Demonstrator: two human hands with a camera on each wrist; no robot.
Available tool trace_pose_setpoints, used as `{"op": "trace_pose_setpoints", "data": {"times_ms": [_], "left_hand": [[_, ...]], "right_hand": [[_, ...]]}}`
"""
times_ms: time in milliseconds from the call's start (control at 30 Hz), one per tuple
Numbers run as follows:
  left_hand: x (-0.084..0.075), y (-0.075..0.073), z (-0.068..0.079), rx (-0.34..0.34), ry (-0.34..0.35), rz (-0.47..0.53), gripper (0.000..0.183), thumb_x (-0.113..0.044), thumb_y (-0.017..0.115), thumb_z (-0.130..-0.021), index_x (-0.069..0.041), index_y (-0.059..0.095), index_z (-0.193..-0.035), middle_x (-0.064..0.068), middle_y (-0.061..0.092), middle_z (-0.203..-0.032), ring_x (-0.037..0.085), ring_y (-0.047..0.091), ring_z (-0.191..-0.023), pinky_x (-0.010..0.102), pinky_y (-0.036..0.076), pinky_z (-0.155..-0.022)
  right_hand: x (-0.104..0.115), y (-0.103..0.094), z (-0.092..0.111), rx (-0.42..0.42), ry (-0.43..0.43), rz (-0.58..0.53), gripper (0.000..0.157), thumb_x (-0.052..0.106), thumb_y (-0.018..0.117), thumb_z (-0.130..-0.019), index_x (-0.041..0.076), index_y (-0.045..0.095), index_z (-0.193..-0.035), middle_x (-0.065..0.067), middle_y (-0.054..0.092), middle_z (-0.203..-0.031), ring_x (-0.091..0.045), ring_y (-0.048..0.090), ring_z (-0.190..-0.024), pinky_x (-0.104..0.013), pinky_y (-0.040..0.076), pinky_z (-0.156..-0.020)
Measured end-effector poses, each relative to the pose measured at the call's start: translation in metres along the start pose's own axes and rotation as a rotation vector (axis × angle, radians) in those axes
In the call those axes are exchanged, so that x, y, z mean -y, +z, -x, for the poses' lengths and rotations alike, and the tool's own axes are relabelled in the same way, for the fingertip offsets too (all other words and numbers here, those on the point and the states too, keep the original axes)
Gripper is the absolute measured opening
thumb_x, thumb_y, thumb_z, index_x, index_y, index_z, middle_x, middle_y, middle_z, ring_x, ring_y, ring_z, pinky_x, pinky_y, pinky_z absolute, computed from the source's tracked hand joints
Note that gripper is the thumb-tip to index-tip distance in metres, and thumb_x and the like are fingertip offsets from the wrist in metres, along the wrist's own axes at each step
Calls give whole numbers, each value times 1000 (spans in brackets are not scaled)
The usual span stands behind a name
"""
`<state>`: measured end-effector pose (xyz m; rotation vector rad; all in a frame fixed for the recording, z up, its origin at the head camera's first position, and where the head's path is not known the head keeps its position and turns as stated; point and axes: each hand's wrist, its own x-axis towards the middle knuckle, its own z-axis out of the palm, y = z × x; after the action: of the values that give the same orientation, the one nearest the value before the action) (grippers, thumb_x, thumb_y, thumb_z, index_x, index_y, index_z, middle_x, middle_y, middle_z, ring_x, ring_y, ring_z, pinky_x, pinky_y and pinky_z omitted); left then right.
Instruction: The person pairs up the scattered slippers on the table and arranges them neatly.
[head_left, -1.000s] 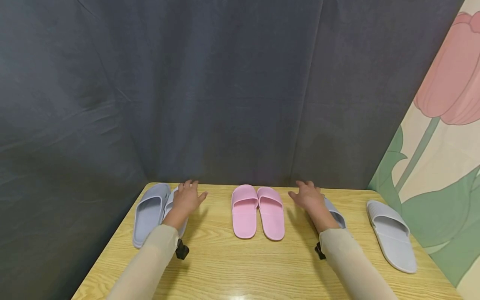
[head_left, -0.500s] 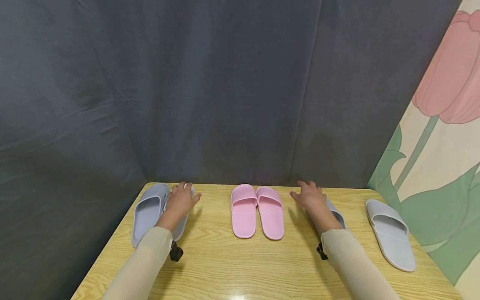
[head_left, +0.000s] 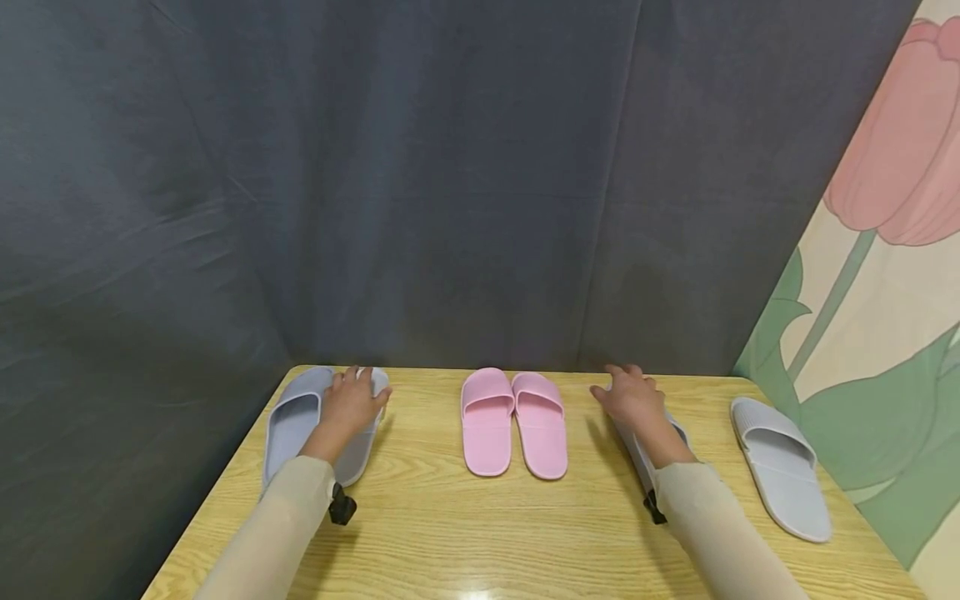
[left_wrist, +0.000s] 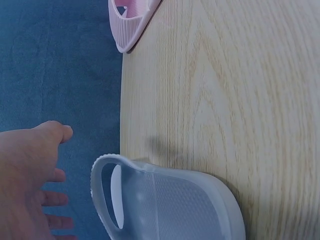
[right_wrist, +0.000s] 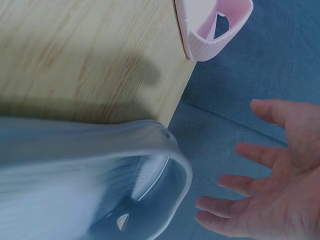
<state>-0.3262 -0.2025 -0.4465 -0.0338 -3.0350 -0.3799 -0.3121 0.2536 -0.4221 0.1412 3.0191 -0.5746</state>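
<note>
The fingers (right_wrist: 218, 204) of the right hand (head_left: 635, 406) are spread and nearly straight, the thumb apart, and they have hold of nothing; those of the left hand (head_left: 350, 410) are also extended, with nothing in them. In both wrist views some background shows between hand and slipper, so I see no contact there. In the head frame, the left hand is above the light grey slipper (head_left: 357, 458), left of centre, and the right hand above the blue-grey slipper (head_left: 637, 452), right of centre; both show their backs, perhaps because a flat-lying slipper is reached most easily from above. A second blue-grey slipper (head_left: 288, 437) lies far left, and a second light grey slipper (head_left: 787, 492) lies alone at the lower right, so the colours seem mixed between the two sides. In the middle, the pink slippers (head_left: 487, 446) lie side by side, probably because they match. All rest on the wooden table (head_left: 480, 533), strap ends toward the dark curtain (head_left: 450, 208).
</note>
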Motion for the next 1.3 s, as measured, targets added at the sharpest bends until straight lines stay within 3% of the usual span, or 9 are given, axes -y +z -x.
{"op": "trace_pose_setpoints", "data": {"times_ms": [667,1300], "left_hand": [[13,9,-2,28,-12,36,68,-45,53,-102,2,42,-150,32,37,-152,55,31,-139,67,31,-108],[16,19,2,48,-9,24,69,-47,52,-103,4,43,-148,33,38,-150,56,33,-135,69,32,-106]], "right_hand": [[-15,-5,6,-1,6,-11,68,40,53,-101,-2,37,-152,-39,26,-151,-67,31,-130,-75,32,-99],[-28,-8,10,24,36,-27,70,40,53,-101,-3,35,-153,-39,21,-154,-67,27,-132,-76,27,-101]]}}
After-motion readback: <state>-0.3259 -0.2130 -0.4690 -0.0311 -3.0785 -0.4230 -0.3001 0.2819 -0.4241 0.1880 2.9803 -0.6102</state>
